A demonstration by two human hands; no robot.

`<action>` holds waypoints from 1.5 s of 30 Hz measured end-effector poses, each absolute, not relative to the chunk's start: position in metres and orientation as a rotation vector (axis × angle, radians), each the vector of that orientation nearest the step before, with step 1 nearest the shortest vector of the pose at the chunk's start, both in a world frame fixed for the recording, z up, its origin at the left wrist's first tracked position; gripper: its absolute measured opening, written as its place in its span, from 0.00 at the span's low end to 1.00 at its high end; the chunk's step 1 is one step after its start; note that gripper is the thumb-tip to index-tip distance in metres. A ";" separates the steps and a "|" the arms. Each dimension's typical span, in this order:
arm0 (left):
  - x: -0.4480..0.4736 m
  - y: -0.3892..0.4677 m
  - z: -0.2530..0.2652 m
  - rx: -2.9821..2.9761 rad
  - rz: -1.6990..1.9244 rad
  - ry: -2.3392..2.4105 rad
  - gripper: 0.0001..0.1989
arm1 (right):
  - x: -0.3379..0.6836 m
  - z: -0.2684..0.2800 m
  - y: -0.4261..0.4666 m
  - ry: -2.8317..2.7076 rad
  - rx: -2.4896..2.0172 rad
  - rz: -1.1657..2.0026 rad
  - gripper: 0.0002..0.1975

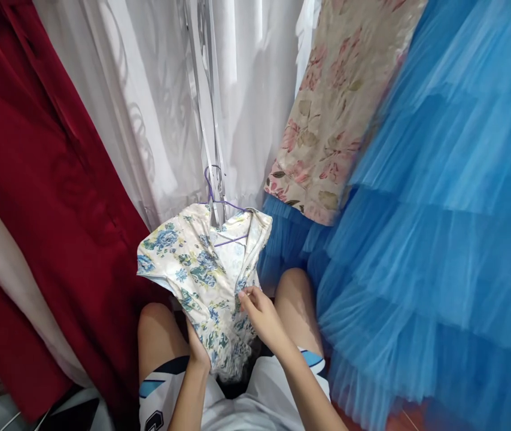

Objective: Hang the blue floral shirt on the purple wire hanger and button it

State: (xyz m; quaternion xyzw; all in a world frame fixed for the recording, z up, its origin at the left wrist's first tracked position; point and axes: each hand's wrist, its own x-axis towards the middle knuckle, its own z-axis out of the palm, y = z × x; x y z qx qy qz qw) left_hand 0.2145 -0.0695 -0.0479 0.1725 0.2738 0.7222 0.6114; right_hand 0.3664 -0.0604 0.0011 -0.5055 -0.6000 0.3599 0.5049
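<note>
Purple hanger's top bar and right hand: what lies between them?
The head view shows there the open neckline of the blue-flowered garment, with the hanger's lower bar inside.

To the left of the left hand point(198, 350), a deep red garment point(89, 239) hangs in long folds, with a pale strip of cloth point(8, 269) farther out on that side. Straight ahead, beyond both hands, white drapery point(157, 120) falls, narrow shiny ribbons point(206, 108) dangling before it. Ahead and to the right of the right hand point(259, 311) hangs a beige cloth with pink flowers point(322, 137). Wholly to that hand's right spreads blue tiered tulle point(417, 257), reddish floor point(405, 418) showing below.
</note>
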 end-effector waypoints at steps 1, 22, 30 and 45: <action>0.211 -0.071 -0.054 0.453 1.668 0.686 0.36 | 0.361 0.002 -0.056 -1.478 -1.247 0.828 0.16; 0.213 -0.078 -0.068 1.313 1.560 1.161 0.25 | 0.352 -0.025 -0.066 -1.485 -1.265 0.799 0.13; 0.189 -0.067 -0.068 1.258 1.577 1.275 0.25 | 0.352 -0.007 -0.073 -1.415 -1.036 1.153 0.14; 0.207 -0.083 -0.058 2.099 1.539 1.340 0.04 | 0.338 -0.001 -0.078 -1.429 -0.946 1.321 0.09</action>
